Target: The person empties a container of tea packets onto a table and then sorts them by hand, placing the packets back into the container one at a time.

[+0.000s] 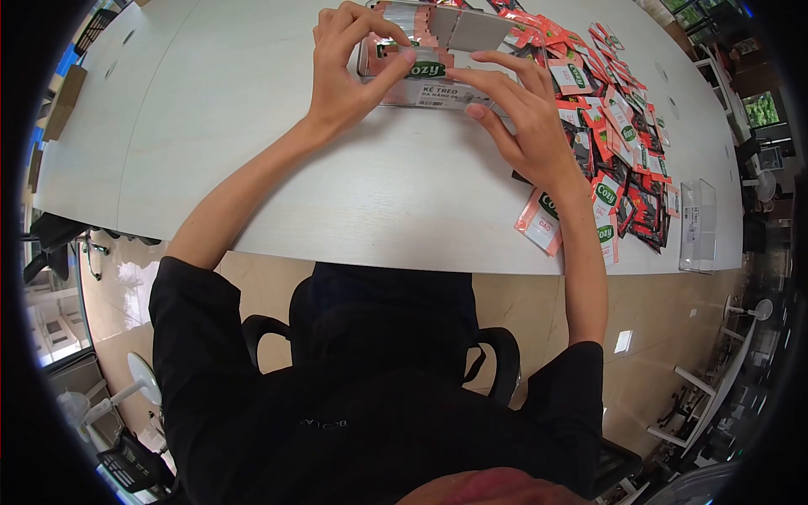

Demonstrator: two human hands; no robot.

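A clear plastic box (pixel 404 94) with a white printed label stands at the far side of the table, holding rows of packets. At its front compartment a packet with a green Cozy logo (pixel 427 69) lies between my hands. My left hand (pixel 349 71) pinches the packet's left part between thumb and fingers. My right hand (pixel 526 114) is spread at the box's right side, its fingertips near the packet's right end. Just right of my right hand lies a large pile of red, pink and black packets (pixel 623 130).
The white table (pixel 337 202) curves around in front of me. Another clear box (pixel 698 225) stands near its right edge. Loose Cozy packets (pixel 540 220) lie near the front edge by my right forearm. A cardboard box (pixel 66 103) is beyond the left edge.
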